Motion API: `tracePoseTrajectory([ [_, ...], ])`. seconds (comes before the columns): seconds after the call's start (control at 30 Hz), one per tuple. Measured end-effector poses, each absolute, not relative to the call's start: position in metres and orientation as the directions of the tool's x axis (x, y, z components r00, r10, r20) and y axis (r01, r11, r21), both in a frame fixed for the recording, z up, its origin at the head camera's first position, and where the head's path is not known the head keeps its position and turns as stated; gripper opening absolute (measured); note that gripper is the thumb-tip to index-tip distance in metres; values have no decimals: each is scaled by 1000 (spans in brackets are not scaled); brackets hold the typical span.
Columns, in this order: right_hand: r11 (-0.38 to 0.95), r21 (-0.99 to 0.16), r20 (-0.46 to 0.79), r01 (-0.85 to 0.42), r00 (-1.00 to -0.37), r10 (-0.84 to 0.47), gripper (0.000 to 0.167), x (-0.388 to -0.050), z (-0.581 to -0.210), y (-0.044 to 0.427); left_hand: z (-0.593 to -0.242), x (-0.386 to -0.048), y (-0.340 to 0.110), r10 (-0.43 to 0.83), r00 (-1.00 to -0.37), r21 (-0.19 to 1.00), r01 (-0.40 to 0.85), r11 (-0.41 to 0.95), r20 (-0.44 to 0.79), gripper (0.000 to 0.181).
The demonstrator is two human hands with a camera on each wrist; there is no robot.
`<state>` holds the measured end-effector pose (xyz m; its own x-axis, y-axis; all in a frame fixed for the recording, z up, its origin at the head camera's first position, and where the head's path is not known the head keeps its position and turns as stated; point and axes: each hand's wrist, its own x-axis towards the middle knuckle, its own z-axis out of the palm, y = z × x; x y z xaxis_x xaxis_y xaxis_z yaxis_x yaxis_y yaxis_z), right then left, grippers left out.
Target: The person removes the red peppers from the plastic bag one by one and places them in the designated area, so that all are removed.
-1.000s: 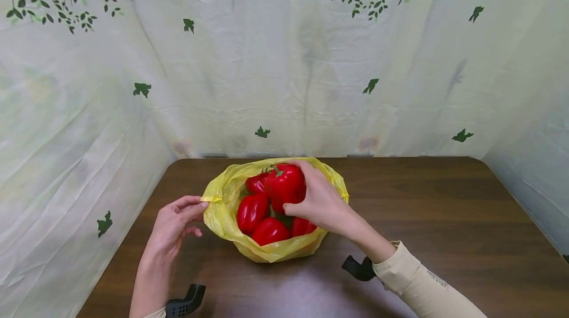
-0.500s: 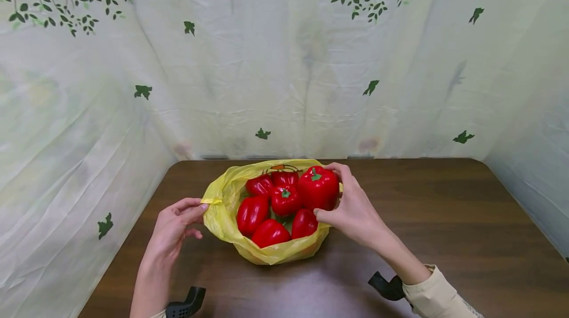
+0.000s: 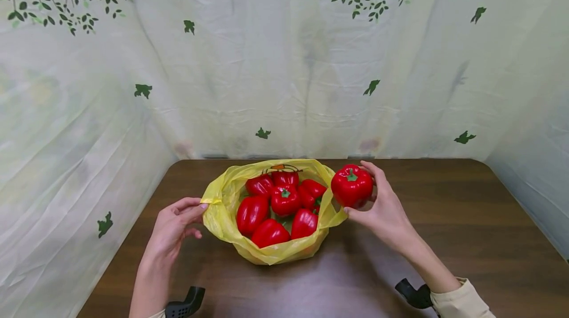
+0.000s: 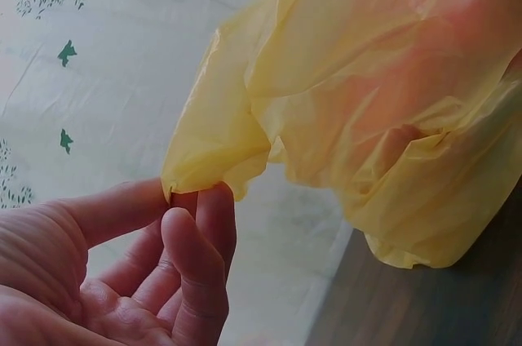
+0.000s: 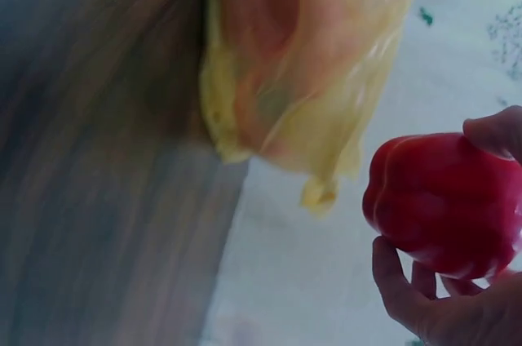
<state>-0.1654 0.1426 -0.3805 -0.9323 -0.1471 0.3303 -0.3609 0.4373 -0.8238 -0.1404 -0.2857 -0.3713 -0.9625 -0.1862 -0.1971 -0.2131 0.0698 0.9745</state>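
A pale cloth point(image 3: 284, 86) printed with green branches and leaves hangs at 12 o'clock and folds round both sides. Below it spreads the dark brown desk point(image 3: 444, 219). On the desk, left of its middle, sits a yellow plastic bag point(image 3: 266, 256), its mouth gaping upward.

The left hand point(image 3: 172, 224) is at the bag's 9 o'clock; its thumb and forefinger pinch the edge there, and the other fingers point(image 4: 204, 272) are loosely bent. The right hand point(image 3: 386, 212), below a beige sleeve point(image 3: 462, 300), comes in from about 4 o'clock, its thumb and fingers curled round a large red pepper point(image 3: 352, 185). That pepper is just outside the bag's rim, between 2 and 3 o'clock, its green stem showing; whether it touches the bag cannot be told.

Inside the bag seven smaller red peppers point(image 3: 286, 200) show: one in the middle, the rest around it at 12, between 2 and 3, between 4 and 5, and at 7, 8 and 10 o'clock. A black wrist mount point(image 3: 184, 303) sits at each wrist. Smallest is an orange patch point(image 3: 277, 166) by thin dark lines at the bag's 12 o'clock, too small to identify.
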Motion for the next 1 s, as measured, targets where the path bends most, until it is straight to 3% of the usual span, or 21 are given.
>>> tracePoseTrajectory([
  [0.4, 558, -731, 373, -392, -915, -155, 93, -185, -407, 174, -371, -140, -284, -176, -966, 978, -201, 46, -191, 24],
  [1.0, 647, -716, 242, -262, -963, -123, 92, -213, -436, 187, -375, -143, -283, -180, -964, 979, -204, 28, -196, 18],
])
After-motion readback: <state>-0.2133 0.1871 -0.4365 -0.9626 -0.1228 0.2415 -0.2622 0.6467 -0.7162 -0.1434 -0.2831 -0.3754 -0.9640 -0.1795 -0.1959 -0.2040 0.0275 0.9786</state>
